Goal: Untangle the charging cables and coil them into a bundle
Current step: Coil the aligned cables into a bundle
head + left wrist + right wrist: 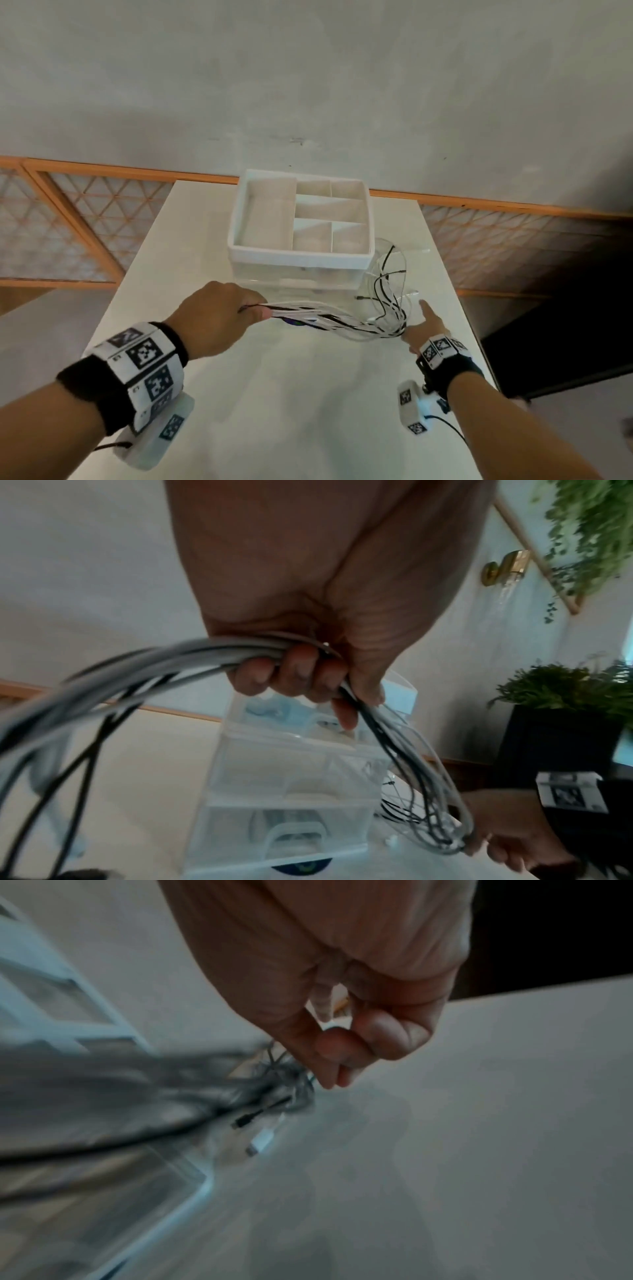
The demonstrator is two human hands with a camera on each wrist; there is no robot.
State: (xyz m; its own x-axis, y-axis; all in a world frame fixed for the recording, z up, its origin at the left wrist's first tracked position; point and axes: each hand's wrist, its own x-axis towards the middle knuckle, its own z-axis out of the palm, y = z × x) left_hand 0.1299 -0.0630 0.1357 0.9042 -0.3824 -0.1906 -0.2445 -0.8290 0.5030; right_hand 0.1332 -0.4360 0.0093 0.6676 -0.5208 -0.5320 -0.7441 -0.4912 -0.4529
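Writing: none legible | left hand [219,317] clamps cables [329,317] | right hand [423,327] seemingly pinches them

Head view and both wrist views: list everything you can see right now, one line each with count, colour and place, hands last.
Charging cables: several, exact count unclear, white and black, strung between both hands above the table, loose ends trailing beside the organiser.
Organiser box: one, white divided tray on clear drawers, far middle of the table.
Table: one, white, under everything.
Lattice railing: orange frame, behind the table.
Potted plant: one, green in a black pot, right side of the left wrist view.
Hanging plant: one, green, upper right on the wall.
Wrist bands: two, black with white marker tags, one per wrist.
Left hand: grips the gathered cables.
Right hand: holds the cables' far bend, index finger extended.
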